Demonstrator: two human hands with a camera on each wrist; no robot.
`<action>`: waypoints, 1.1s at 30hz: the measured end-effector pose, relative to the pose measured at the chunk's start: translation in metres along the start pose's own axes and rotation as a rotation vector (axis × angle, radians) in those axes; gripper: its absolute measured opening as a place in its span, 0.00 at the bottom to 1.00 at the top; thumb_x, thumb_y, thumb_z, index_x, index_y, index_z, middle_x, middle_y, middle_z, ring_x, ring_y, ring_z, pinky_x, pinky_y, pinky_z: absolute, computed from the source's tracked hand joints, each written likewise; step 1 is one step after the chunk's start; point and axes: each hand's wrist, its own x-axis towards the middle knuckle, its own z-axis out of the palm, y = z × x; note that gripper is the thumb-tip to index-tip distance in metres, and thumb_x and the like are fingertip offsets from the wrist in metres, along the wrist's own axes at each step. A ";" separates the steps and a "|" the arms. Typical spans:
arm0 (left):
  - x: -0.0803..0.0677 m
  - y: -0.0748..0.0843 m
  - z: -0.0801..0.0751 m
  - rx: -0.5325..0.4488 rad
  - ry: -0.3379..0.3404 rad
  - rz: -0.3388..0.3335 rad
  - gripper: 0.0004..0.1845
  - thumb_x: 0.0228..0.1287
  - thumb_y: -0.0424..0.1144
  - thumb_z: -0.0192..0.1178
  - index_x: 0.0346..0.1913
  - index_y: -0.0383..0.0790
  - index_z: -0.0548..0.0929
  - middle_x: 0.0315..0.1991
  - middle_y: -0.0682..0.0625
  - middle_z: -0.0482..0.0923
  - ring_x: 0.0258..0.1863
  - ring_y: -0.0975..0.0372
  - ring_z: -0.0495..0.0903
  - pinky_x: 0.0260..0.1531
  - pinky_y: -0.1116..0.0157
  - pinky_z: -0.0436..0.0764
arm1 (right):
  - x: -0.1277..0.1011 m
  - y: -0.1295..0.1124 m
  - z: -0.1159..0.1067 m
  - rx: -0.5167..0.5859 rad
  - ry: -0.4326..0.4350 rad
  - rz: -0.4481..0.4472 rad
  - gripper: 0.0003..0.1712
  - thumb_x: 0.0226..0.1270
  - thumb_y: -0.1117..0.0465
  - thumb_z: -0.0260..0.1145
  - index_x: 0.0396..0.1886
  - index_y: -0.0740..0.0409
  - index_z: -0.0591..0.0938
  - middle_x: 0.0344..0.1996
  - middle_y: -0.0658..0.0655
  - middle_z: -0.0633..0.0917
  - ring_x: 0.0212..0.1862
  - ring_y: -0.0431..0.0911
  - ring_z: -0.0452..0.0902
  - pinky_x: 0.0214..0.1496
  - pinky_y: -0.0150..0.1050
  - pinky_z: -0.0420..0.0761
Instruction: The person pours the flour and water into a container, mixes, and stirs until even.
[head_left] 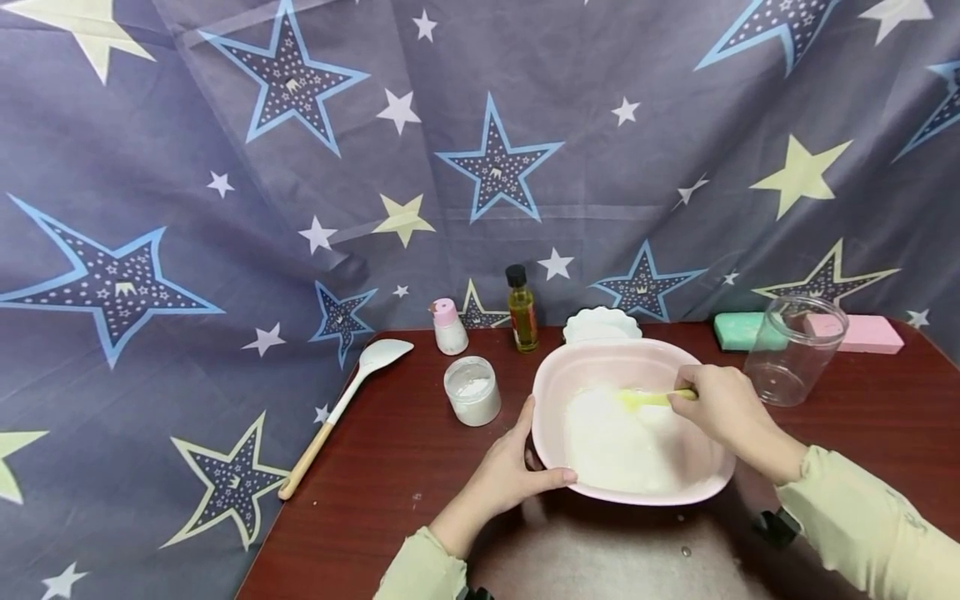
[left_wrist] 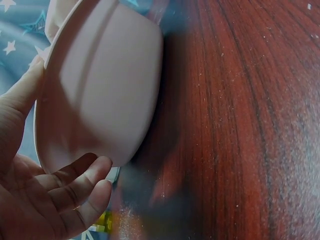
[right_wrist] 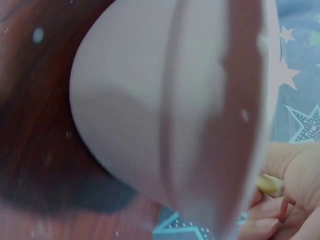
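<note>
A pink bowl (head_left: 551, 379) holding white powder (head_left: 622, 442) sits on the dark red table (head_left: 405, 467). My left hand (head_left: 517, 475) grips the bowl's near left rim, thumb over the edge and fingers under it. In the left wrist view the bowl's (left_wrist: 100, 90) outer wall fills the left, with my fingers (left_wrist: 82, 187) curled beneath it. My right hand (head_left: 716, 408) holds a yellow spatula (head_left: 648, 398) whose blade lies in the powder. The right wrist view shows the bowl's outer side (right_wrist: 150, 100) and the spatula handle (right_wrist: 270, 185) in my fingers.
Behind the bowl stand a small jar of white powder (head_left: 472, 390), a pink-capped bottle (head_left: 448, 327), an oil bottle (head_left: 522, 308) and a white scalloped dish (head_left: 602, 325). A clear jar (head_left: 795, 350), green (head_left: 738, 330) and pink (head_left: 862, 333) blocks sit right. A white wooden-handled spoon (head_left: 345, 400) lies left.
</note>
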 end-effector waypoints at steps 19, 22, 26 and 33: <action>0.002 -0.002 0.001 0.001 -0.007 -0.005 0.63 0.47 0.56 0.76 0.78 0.41 0.47 0.30 0.48 0.78 0.25 0.65 0.76 0.27 0.70 0.76 | -0.020 0.016 -0.040 -0.101 -0.084 -0.166 0.18 0.46 0.66 0.72 0.14 0.42 0.73 0.12 0.39 0.64 0.19 0.35 0.58 0.23 0.33 0.59; 0.001 -0.003 0.001 -0.001 -0.005 -0.006 0.63 0.47 0.56 0.76 0.78 0.41 0.46 0.30 0.46 0.78 0.25 0.64 0.76 0.26 0.70 0.76 | -0.023 0.018 -0.045 -0.073 -0.116 -0.193 0.20 0.45 0.67 0.73 0.14 0.40 0.72 0.12 0.36 0.63 0.19 0.32 0.56 0.23 0.31 0.58; 0.001 -0.003 0.001 -0.003 -0.006 -0.006 0.63 0.47 0.56 0.76 0.78 0.42 0.46 0.29 0.47 0.78 0.25 0.64 0.77 0.26 0.70 0.76 | -0.027 0.019 -0.050 -0.021 -0.175 -0.194 0.22 0.45 0.68 0.74 0.14 0.39 0.73 0.12 0.35 0.62 0.19 0.30 0.56 0.22 0.29 0.58; 0.001 -0.003 0.001 -0.008 -0.005 -0.003 0.63 0.47 0.56 0.76 0.78 0.42 0.46 0.30 0.48 0.78 0.25 0.64 0.76 0.26 0.70 0.76 | -0.029 0.019 -0.049 0.049 -0.233 -0.203 0.20 0.47 0.66 0.76 0.15 0.38 0.75 0.12 0.34 0.64 0.18 0.29 0.58 0.20 0.29 0.60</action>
